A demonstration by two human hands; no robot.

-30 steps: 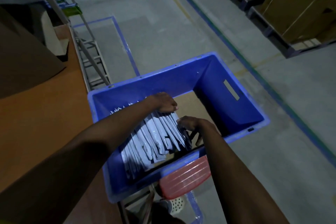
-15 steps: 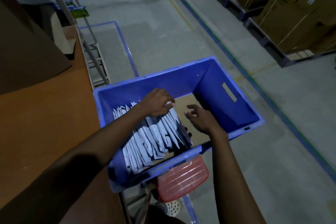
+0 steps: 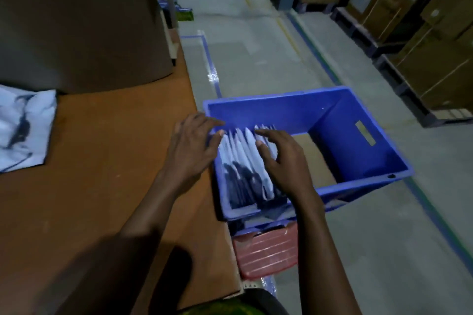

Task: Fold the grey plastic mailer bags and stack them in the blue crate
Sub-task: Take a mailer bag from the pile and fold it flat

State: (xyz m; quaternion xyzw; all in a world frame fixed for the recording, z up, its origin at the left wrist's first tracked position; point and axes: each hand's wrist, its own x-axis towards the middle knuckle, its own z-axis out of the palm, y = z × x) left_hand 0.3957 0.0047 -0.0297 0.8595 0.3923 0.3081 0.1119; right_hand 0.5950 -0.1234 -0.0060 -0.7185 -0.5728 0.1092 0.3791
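Observation:
The blue crate stands beside the orange table's right edge. Several folded grey mailer bags stand on edge in a row in its left half. My left hand hovers over the crate's left rim with its fingers spread and holds nothing. My right hand is above the bags with relaxed, straight fingers, also holding nothing; whether it touches them I cannot tell. A pile of unfolded grey mailers lies at the far left of the table.
The orange table fills the left side, with a large brown cardboard sheet at its back. A red plastic stool sits under the crate. Cardboard boxes on pallets line the far right across the concrete floor.
Both hands have lifted off the bags and shifted left, the left hand now over the crate's rim. The view has swung left, bringing the table and the unfolded pile into sight.

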